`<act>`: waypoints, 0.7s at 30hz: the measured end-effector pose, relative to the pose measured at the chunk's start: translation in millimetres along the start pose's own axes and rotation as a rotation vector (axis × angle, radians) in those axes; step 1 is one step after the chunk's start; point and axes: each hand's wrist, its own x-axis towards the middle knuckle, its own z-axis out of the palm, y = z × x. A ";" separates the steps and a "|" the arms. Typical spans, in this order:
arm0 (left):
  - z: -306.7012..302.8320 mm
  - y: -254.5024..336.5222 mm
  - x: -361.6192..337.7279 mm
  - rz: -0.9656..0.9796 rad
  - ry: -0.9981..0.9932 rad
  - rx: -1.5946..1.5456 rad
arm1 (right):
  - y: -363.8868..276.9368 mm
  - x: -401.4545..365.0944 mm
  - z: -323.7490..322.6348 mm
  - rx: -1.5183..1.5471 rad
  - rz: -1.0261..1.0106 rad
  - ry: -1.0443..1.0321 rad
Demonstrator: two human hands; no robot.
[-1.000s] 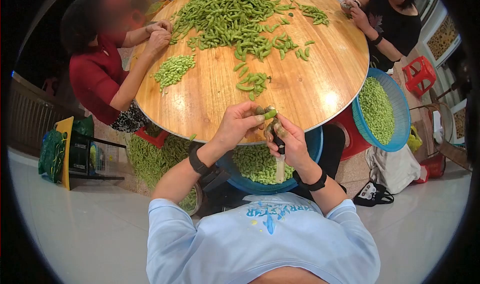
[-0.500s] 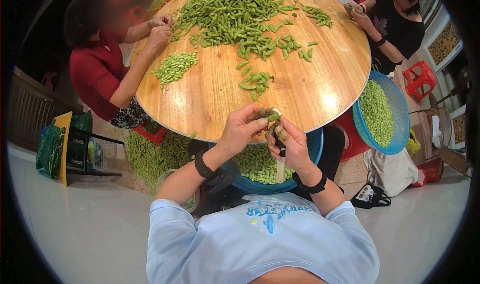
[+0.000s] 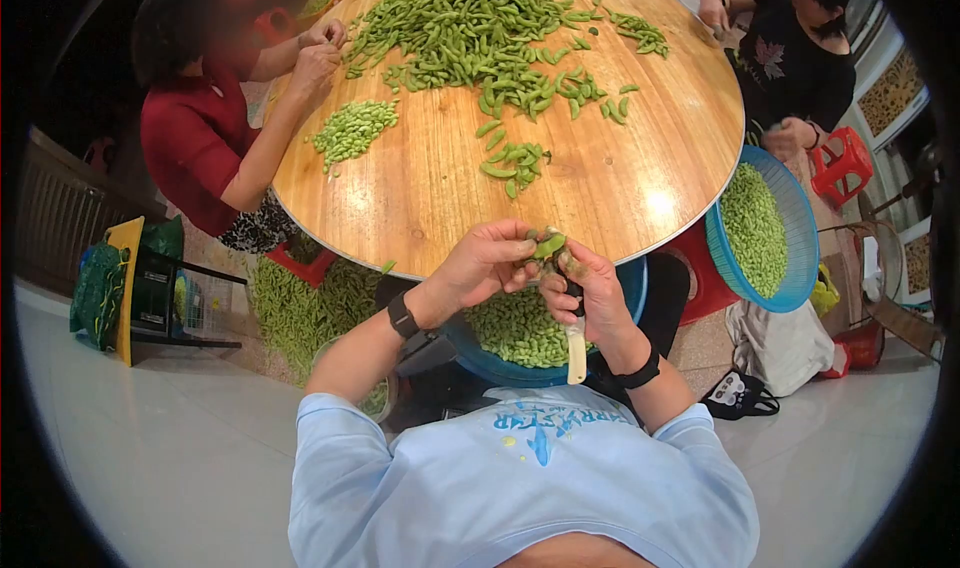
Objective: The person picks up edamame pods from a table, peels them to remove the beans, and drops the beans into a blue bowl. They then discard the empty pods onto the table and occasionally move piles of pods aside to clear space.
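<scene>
Pinched a green soybean pod (image 3: 549, 246) between the thumb and fingertips of the left hand (image 3: 487, 260), at the near edge of the tabletop (image 3: 420, 183). Gripped a knife (image 3: 577, 353) in the right hand (image 3: 592, 286), with the black handle inside the curled fingers and the pale blade pointing down, away from the tabletop. Held the right thumb close beside the pod; could not tell whether touching.

Had a small cluster of pods (image 3: 517, 168) lying beyond, between the near edge and the large pod heap (image 3: 460, 28) toward the far edge. Saw a pile of shelled beans (image 3: 355, 131) by the left edge, near a co-worker's hands (image 3: 320, 56); could not make out anything in their fingers. Had a blue basin (image 3: 633, 298) of shelled beans below, partly under the near edge, and a blue basket (image 3: 799, 243) of more beans just outside the right edge. Saw a second co-worker (image 3: 795, 63) in black past the upper right edge. Wore a dark band (image 3: 403, 315) on the left wrist.
</scene>
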 end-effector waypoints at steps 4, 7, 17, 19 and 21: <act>19.1 1.0 -6.1 0.537 0.173 1.153 | 5.3 0.9 1.5 0.020 -0.031 0.121; 21.5 0.5 -8.6 0.998 0.097 1.753 | 7.2 -0.7 2.2 0.051 0.008 0.090; 22.1 5.0 -7.8 1.279 0.126 2.030 | 8.5 -2.0 26.8 0.153 -0.012 0.140; 19.4 9.2 -18.7 1.248 0.085 2.123 | 6.7 -1.2 19.8 0.118 0.068 0.110; 16.6 2.4 -20.7 1.193 0.005 2.225 | 5.9 -2.3 20.0 0.121 0.130 0.132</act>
